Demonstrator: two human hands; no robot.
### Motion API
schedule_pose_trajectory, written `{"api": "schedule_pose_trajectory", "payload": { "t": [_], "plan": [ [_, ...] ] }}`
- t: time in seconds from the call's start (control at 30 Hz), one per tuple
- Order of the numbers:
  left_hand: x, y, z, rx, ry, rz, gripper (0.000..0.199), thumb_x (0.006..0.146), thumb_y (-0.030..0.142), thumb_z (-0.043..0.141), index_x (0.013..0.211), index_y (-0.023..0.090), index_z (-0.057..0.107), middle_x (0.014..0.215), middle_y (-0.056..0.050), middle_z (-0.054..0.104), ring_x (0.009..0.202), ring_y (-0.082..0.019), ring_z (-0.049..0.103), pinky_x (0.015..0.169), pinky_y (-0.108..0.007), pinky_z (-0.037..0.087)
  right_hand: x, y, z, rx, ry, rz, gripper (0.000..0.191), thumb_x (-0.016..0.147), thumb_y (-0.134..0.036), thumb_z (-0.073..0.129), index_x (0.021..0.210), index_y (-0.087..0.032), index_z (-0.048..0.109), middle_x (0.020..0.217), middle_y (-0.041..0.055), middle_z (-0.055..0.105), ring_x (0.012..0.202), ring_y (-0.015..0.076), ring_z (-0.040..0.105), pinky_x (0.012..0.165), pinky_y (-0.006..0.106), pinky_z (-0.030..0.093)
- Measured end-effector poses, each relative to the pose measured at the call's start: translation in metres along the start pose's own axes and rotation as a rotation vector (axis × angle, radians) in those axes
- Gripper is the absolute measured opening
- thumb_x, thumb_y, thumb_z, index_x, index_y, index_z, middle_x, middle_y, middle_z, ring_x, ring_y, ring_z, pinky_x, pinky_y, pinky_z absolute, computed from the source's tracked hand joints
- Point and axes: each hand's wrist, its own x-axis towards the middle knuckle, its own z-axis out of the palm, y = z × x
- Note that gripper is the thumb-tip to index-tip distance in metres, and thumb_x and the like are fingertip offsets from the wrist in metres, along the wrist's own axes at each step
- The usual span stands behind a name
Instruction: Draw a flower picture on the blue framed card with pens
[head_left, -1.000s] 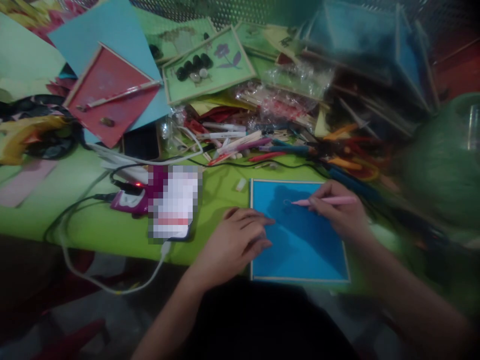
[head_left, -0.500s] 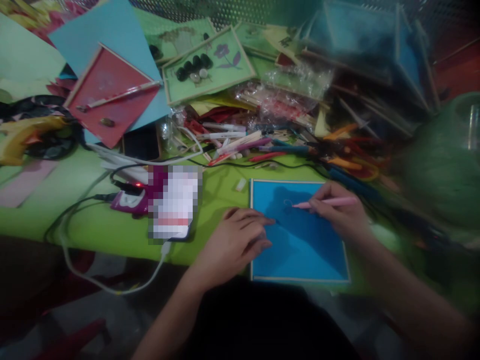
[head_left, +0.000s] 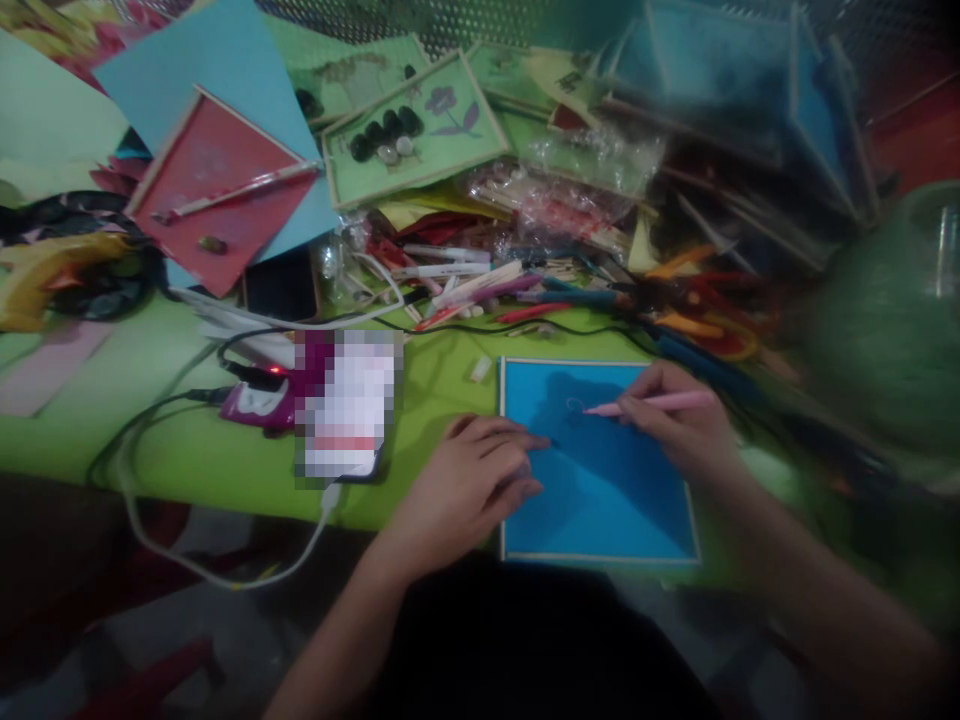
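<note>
A blue sheet (head_left: pixel 600 510) edged with thin pale wooden sticks lies at the front edge of the green table. My right hand (head_left: pixel 679 420) is closed round a pink pen (head_left: pixel 667 402), its tip on the upper part of the sheet beside a small light curved line (head_left: pixel 575 405). Over the sheet's left edge rests my left hand (head_left: pixel 487 465), holding nothing, fingers stretched out and fingertips on the blue surface. A small white block (head_left: pixel 481 369) sits just left of the sheet's top corner.
A phone (head_left: pixel 349 410) with a blurred-out screen and a purple power adapter (head_left: pixel 259 400) lie to the left, with cables round them. Pens, sticks and scissors (head_left: pixel 705 330) are heaped behind. A green framed picture (head_left: pixel 420 130) and a red framed sheet (head_left: pixel 225 190) lie farther back.
</note>
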Motion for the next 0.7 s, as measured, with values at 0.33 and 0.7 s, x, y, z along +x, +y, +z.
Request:
{"api": "schedule_pose_trajectory", "payload": {
  "t": [0.33,0.7],
  "plan": [
    [-0.0009,-0.0003,-0.0004,-0.004,-0.010,-0.009,0.026,0.110,0.039,0.051,0.092,0.023,0.061,0.139,-0.004,0.073,0.132,-0.026,0.060,0.111,-0.049,0.038,-0.0004,0.0016,-0.0007,0.006,0.017,-0.006,0.020,0.086,-0.036,0.076,0.072,-0.027,0.065,0.067,-0.0009,0.065,0.066,0.0194,0.062,0.062,0.034,0.051],
    [0.0000,0.0001,-0.0012,-0.015,-0.010,-0.006,0.023,0.110,0.036,0.052,0.092,0.023,0.059,0.138,-0.001,0.074,0.132,-0.025,0.060,0.110,-0.049,0.037,-0.0006,-0.0013,-0.0012,0.020,0.028,-0.003,0.022,0.084,-0.035,0.076,0.068,-0.025,0.065,0.065,-0.0009,0.063,0.064,0.0179,0.059,0.060,0.032,0.048]
  ]
}}
